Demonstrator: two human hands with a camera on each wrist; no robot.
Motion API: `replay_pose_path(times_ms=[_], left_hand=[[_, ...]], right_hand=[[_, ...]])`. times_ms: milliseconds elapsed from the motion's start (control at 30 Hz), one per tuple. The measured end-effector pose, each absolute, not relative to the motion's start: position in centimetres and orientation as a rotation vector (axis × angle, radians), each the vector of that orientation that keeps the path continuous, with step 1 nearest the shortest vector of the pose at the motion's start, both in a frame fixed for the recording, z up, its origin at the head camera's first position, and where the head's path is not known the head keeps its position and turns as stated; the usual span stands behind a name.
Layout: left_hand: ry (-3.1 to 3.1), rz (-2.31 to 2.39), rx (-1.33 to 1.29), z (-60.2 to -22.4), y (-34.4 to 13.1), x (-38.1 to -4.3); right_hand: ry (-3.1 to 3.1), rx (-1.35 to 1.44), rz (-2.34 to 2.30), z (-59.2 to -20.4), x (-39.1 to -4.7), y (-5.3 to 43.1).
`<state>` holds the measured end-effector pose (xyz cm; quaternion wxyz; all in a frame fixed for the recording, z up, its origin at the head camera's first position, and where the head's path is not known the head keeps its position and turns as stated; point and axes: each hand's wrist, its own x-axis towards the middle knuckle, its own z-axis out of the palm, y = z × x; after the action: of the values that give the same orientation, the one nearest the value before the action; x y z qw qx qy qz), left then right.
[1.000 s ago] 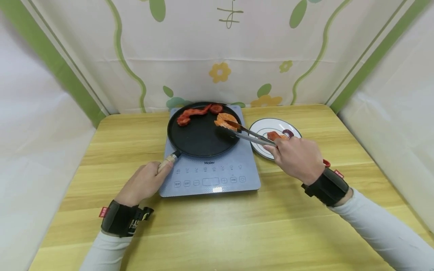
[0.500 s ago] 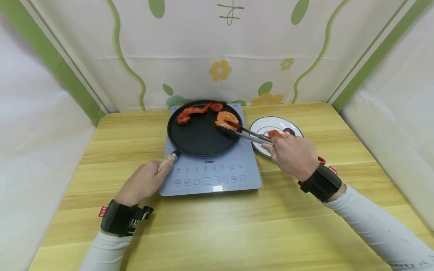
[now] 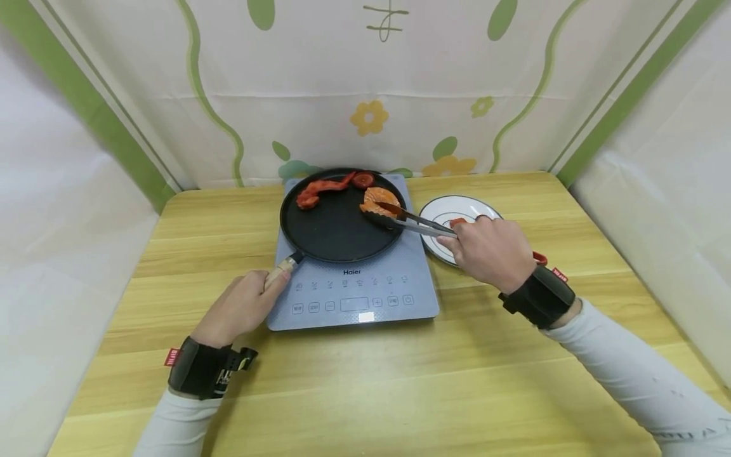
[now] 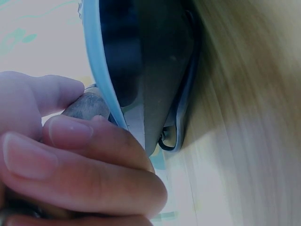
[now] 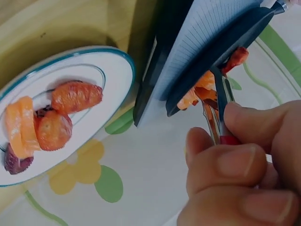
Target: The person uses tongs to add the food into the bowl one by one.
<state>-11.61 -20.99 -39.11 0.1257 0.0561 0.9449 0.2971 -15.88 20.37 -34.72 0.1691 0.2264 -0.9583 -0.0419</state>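
My left hand [image 3: 242,308] grips the wooden handle [image 3: 280,274] of a round black frying pan [image 3: 337,238], which sits on a grey induction cooker [image 3: 354,314]. My right hand [image 3: 495,252] holds metal tongs [image 3: 425,226] with dark tips. Those tips straddle the near right edge of an orange salmon piece [image 3: 377,198] on the pan's right side; whether they pinch it firmly, I cannot tell. A long red meat strip [image 3: 321,189] and a small round red slice [image 3: 363,180] lie at the pan's far side.
Right of the cooker stands a white plate [image 3: 440,208], partly covered by my right hand. In the right wrist view it bears orange slices [image 5: 21,127], reddish-brown pieces [image 5: 75,96] and a purple piece [image 5: 18,160]. A patterned cloth [image 3: 308,82] hangs behind the wooden table [image 3: 354,387].
My right hand has shifted slightly away from me, covering more of the food on the plate. The tongs stay at the salmon piece. My left hand keeps its grip on the handle.
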Motion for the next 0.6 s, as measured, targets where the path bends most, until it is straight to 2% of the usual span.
replay_pose_path(times_ms=[600], left_hand=[[2.739,0.87,0.146,-39.06,-20.97,-11.56]], right_hand=[[-2.783,0.522,-0.111,-34.24,-15.78,20.04]])
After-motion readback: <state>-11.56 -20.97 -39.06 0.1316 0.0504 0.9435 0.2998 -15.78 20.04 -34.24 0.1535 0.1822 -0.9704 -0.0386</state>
